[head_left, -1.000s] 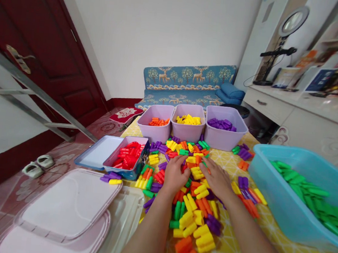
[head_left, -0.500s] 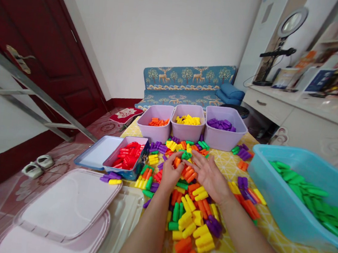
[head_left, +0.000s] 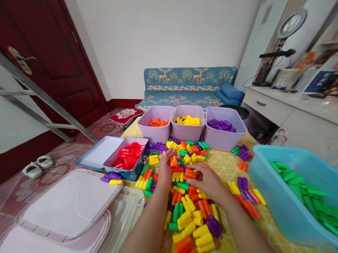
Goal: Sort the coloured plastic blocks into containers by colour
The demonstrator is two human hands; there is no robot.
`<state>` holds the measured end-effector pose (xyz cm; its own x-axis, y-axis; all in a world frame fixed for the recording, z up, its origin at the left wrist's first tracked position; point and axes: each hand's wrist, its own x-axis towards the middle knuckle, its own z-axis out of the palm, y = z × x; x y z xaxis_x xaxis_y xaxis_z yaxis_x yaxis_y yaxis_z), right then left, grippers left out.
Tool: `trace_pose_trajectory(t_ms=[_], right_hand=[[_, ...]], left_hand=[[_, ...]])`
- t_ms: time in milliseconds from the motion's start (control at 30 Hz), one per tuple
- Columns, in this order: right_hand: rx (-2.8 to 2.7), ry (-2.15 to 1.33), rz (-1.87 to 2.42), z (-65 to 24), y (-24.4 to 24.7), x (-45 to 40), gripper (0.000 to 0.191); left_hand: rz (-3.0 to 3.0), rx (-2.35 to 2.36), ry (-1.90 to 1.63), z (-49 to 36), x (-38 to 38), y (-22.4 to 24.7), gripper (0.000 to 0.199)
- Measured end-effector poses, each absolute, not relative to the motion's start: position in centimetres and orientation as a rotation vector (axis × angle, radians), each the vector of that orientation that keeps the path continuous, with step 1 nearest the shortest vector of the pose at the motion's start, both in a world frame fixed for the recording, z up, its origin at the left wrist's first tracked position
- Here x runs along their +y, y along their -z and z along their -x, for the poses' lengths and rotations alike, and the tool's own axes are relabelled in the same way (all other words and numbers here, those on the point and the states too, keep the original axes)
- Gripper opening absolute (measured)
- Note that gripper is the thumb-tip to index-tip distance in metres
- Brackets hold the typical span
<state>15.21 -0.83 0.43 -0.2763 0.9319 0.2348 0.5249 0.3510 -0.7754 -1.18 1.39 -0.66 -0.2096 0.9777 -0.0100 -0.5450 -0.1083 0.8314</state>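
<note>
Many coloured plastic pieces shaped like short joined tubes lie heaped on the yellow patterned tablecloth (head_left: pixel 227 233). My left hand (head_left: pixel 165 170) is at the left of the heap, its fingers curled about an orange piece (head_left: pixel 173 161). On the right, my right hand (head_left: pixel 210 181) has thumb and fingers apart around an orange tube piece (head_left: pixel 190 174) in the heap; whether it touches the piece is unclear. Between the hands are yellow tube pieces (head_left: pixel 177 177) with a red one behind them. Yellow pieces (head_left: pixel 204 239) and orange pieces (head_left: pixel 185 252) lie nearer to me.
Behind the heap stand three lilac bins with orange (head_left: pixel 153 131), yellow (head_left: pixel 186 134) and purple pieces (head_left: pixel 224 140). A tin (head_left: pixel 126 173) of red pieces stands left, near stacked lids (head_left: pixel 67 204). On the right is a blue tub (head_left: pixel 287 211) of green pieces.
My hands have moved apart and lower into the heap. The green piece that was between my fingertips has left them; my right hand has come down around an orange piece.
</note>
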Motion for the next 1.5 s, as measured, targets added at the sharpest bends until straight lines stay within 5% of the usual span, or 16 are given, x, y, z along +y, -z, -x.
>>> trace_pose_trajectory(t_ms=[200,767,933,1233,1500], right_hand=[[-1.838,-0.624,1.327,-14.2,0.5,-0.5,0.03],[-1.031,-1.116,1.042,-13.1,0.2,-0.7,0.042],[-0.976,-1.246,1.053,-13.3,0.0,-0.9,0.039],[-1.108,-1.271,1.173,-13.1,0.1,-1.0,0.046],[-1.213,-1.225,1.179,-13.1,0.4,-0.9,0.046]], left_hand=[[-0.738,0.716,-1.62,1.3,1.4,1.0,0.038],[-1.27,0.832,-1.341,0.4,0.4,0.4,0.039],[-1.285,0.725,-1.313,0.0,0.3,0.6,0.049],[-1.262,1.049,-1.425,0.2,0.5,0.5,0.029],[-0.951,1.001,-1.516,0.3,1.0,0.9,0.036]])
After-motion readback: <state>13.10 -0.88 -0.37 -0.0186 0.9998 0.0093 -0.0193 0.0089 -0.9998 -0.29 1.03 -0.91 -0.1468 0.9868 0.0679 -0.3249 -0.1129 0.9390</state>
